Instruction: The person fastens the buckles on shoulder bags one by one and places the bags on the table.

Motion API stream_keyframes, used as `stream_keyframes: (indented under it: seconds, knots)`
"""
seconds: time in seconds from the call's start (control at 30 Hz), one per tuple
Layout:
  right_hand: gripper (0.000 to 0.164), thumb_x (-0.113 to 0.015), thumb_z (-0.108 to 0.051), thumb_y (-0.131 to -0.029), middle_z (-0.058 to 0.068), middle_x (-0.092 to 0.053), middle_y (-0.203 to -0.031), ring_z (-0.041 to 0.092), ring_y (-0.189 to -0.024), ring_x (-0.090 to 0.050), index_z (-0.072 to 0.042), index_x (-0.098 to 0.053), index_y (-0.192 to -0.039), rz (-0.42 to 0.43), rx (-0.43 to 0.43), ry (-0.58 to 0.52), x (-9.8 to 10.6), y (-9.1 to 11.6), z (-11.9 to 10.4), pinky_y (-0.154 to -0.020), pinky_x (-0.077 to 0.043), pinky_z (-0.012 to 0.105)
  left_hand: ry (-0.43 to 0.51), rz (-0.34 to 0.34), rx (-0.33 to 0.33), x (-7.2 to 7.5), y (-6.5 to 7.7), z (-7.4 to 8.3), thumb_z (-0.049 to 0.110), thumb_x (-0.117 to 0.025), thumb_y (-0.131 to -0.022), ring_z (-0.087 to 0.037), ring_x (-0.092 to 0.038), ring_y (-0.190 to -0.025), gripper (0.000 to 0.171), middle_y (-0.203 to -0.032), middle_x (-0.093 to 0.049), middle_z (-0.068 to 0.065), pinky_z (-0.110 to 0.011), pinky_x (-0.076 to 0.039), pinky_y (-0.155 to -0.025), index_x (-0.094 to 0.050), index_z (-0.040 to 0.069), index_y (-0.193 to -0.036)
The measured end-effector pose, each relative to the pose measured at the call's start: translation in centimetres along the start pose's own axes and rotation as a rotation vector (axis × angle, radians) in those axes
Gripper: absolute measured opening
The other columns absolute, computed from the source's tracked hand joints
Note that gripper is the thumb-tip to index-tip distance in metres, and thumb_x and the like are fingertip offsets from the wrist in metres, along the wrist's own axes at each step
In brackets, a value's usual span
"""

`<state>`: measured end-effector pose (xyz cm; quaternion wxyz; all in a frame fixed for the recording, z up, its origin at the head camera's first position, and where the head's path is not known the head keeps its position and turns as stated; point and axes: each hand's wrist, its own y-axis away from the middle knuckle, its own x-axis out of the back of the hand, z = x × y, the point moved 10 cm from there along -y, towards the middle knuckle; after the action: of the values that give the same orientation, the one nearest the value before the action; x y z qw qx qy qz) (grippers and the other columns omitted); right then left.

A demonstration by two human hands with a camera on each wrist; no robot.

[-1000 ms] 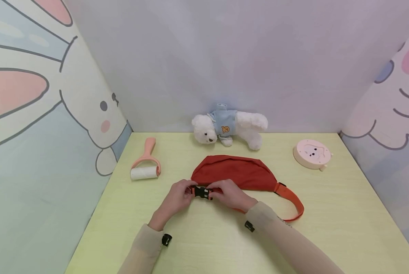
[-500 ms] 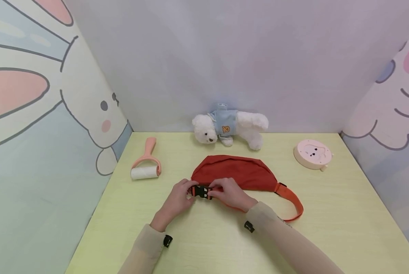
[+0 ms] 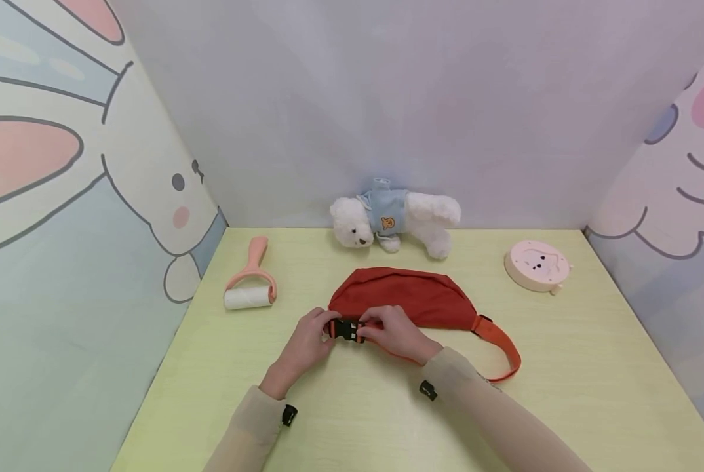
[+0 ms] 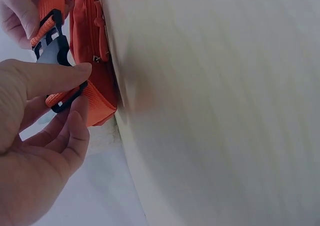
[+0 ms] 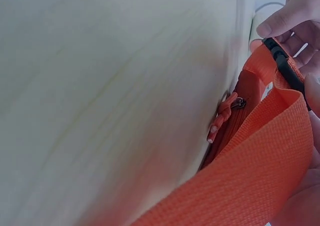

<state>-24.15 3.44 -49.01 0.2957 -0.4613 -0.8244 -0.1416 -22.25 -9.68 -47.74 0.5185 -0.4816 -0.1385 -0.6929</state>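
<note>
**A:** ok so walk me across, left to right — what's around the fingers?

**B:** Far left, well apart from any fingertips, there's a lint roller (image 3: 248, 297). Then the left hand (image 3: 306, 337), thumb and fingers pinching the left end of a black buckle (image 3: 345, 329). The buckle's right between the two sets of fingertips. Just beyond them lies the red waist bag (image 3: 405, 298), and past that a white teddy bear (image 3: 387, 213) on its side. Right hand (image 3: 396, 334) pinches the buckle's other end. The orange strap (image 3: 508, 344) loops out to the right of those fingers, and a pink round case (image 3: 537, 263) sits well off past it.

**B:** oh, and the step in hand looks like working the buckle, imo. The halves seem joined, but I can't tell if they're fully clicked.

**A:** so what does the next move call for?

**B:** Depends. Fastening would want a straight push, ends kept in line. Undoing would want a squeeze on the side prongs — then a pull apart.
</note>
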Motion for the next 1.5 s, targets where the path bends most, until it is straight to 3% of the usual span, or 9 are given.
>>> stream_keyframes:
  seconds: [0.33, 0.87, 1.27, 1.5]
  knots:
    - [0.014, -0.072, -0.024, -0.087, -0.015, -0.064, -0.082, 0.009, -0.076, -0.057, -0.017, -0.072, -0.098, 0.017, -0.009, -0.003, 0.27, -0.19, 0.05, -0.069, -0.049, 0.028, 0.0, 0.003, -0.001, 0.27, -0.13, 0.09, -0.003, -0.082, -0.068, -0.012, -0.053, -0.074, 0.044, -0.09, -0.058, -0.005, -0.025, -0.048, -0.065, -0.066, 0.003, -0.109]
    - [0.026, -0.075, -0.024, -0.084, -0.014, -0.065, -0.093, 0.006, -0.082, -0.059, -0.017, -0.071, -0.109, -0.034, -0.03, 0.005, 0.41, 0.02, 0.5, -0.075, -0.049, 0.027, 0.065, 0.012, 0.009, 0.46, -0.1, -0.49, -0.002, -0.079, -0.07, -0.012, -0.056, -0.071, 0.042, -0.087, -0.059, -0.003, -0.024, -0.048, -0.063, -0.065, 0.005, -0.11]
    - [0.025, -0.073, -0.021, -0.086, -0.011, -0.068, -0.096, 0.005, -0.085, -0.061, -0.016, -0.072, -0.111, -0.023, 0.015, -0.053, 0.7, -0.17, 0.27, -0.075, -0.05, 0.027, 0.045, 0.008, 0.008, 0.72, -0.23, -0.12, -0.001, -0.08, -0.071, -0.013, -0.054, -0.071, 0.043, -0.089, -0.058, -0.006, -0.023, -0.048, -0.062, -0.066, 0.003, -0.111]
    - [0.025, -0.073, -0.021, -0.086, -0.013, -0.067, -0.097, 0.006, -0.086, -0.06, -0.019, -0.073, -0.111, -0.03, -0.018, -0.074, 0.54, -0.31, 0.78, -0.074, -0.05, 0.028, 0.034, 0.014, 0.01, 0.88, -0.12, -0.06, -0.002, -0.081, -0.069, -0.011, -0.052, -0.07, 0.044, -0.086, -0.058, -0.005, -0.023, -0.047, -0.061, -0.068, 0.003, -0.111]
